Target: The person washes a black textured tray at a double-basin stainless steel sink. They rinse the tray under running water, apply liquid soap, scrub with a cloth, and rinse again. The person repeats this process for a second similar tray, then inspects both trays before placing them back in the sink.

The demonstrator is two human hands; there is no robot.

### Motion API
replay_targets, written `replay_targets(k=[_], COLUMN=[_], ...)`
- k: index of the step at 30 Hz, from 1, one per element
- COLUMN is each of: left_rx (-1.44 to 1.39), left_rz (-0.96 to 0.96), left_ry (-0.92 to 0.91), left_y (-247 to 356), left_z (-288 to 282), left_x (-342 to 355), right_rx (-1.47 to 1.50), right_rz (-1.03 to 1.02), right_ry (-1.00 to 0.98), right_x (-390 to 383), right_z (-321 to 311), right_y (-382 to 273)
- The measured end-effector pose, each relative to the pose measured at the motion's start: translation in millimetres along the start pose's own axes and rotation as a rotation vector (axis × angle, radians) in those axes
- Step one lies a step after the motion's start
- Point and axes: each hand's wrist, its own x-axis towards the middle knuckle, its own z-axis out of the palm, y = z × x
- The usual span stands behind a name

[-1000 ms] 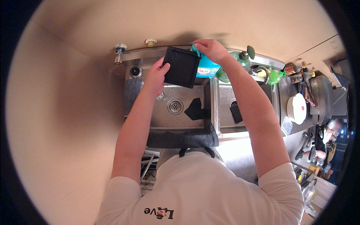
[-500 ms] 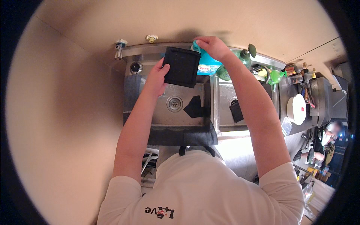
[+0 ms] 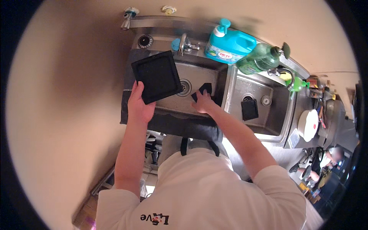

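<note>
My left hand [image 3: 140, 100] is closed on a square black tray [image 3: 155, 74] with a raised rim, held above the left part of the left steel basin [image 3: 176, 104]. My right hand [image 3: 204, 100] is down inside that basin with its fingers on a dark, flat black piece [image 3: 206, 87], apparently gripping it, just right of the drain [image 3: 184, 87]. A smaller black rectangular item [image 3: 250, 110] lies in the right basin beside a round strainer [image 3: 266, 100].
Behind the basins stand a faucet [image 3: 182, 44], a cyan jug with pump cap [image 3: 230, 46] and a green pump bottle [image 3: 260, 57]. A second faucet [image 3: 287, 73] and white bowl [image 3: 308, 124] are at right. Another person [image 3: 326, 157] sits at far right.
My right hand has let go of the cyan jug and moved down onto the black piece in the basin. My left hand has lowered the tray leftward. The view has shifted.
</note>
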Motion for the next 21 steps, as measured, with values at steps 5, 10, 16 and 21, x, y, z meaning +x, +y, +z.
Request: replay_targets(k=[5, 10, 16, 21], left_rx=[-0.162, -0.301, -0.249, -0.31], left_rz=[-0.013, 0.074, 0.13, 0.183], left_ry=[-0.039, -0.031, -0.154, -0.271], left_y=[3, 5, 20, 22], left_z=[27, 38, 59, 88], left_x=[-40, -47, -62, -63], right_rx=[0.229, 0.241, 0.552, 1.288], right_rz=[0.469, 0.455, 0.243, 0.344], right_ry=[0.149, 0.138, -0.033, -0.231], right_x=[66, 96, 87, 37], right_z=[70, 106, 80, 25], right_y=[14, 32, 41, 22])
